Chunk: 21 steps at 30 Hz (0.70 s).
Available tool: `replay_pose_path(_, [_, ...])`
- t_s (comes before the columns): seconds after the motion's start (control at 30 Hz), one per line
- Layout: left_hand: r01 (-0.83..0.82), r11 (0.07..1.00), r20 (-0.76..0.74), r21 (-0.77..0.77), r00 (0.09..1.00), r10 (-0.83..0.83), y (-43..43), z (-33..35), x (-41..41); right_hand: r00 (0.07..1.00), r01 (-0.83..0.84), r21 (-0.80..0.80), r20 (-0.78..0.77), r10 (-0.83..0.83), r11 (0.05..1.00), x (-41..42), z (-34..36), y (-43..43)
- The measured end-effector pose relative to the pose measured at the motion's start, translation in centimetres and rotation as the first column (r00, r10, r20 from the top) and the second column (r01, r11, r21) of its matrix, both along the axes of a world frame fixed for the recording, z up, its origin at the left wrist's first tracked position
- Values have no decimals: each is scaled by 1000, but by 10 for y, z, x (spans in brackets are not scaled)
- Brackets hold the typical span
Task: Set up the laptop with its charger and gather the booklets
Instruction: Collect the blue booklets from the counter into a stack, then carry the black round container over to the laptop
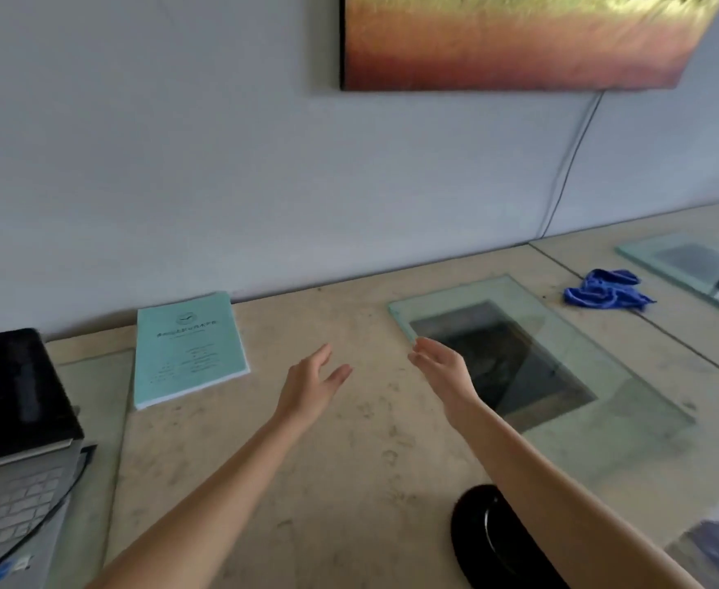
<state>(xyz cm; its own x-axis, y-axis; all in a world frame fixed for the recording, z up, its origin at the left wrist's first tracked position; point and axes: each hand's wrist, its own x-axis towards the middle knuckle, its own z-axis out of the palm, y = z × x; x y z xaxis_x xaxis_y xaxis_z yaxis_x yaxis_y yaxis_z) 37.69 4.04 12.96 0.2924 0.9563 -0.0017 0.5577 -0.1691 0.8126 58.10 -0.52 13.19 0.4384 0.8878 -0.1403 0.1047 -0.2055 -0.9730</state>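
Fingers (323, 354) of our left hand (311, 386) and right hand (445, 369) spread loose, holding nothing, mid-frame over the bench (349, 461). We judge gathering is in hand: next, reach left to the 1 teal booklet (190, 348) beside the open laptop (13, 418).

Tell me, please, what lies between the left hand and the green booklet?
Nothing lies there. In the head view, only a bare, stained stretch of table separates the left hand from the green booklet.

Cover print on the booklet (188, 350) is unreadable.
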Motion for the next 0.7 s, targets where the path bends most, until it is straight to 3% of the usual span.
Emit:
replay_pose_path(0.3, [277, 941, -52, -195, 955, -292, -88, -45, 137, 985, 169, -86, -4, -170, 982, 143, -31, -118])
replay_pose_path(0.43, [344, 924, -146, -170, 918, -369, -105, -74, 170, 981, 194, -159, 9, -195, 968, 174, -59, -161])
replay_pose_path(0.57, [482, 875, -388, -52, 797, -462, -121, -102, 177, 988, 34, -263, 154, 7, 964, 182, -84, -185])
replay_pose_path(0.7, [570, 820, -650, -57, 602, -463, -138, -130, 167, 804, -148, -417, 477, 354, 897, 166, -114, -207])
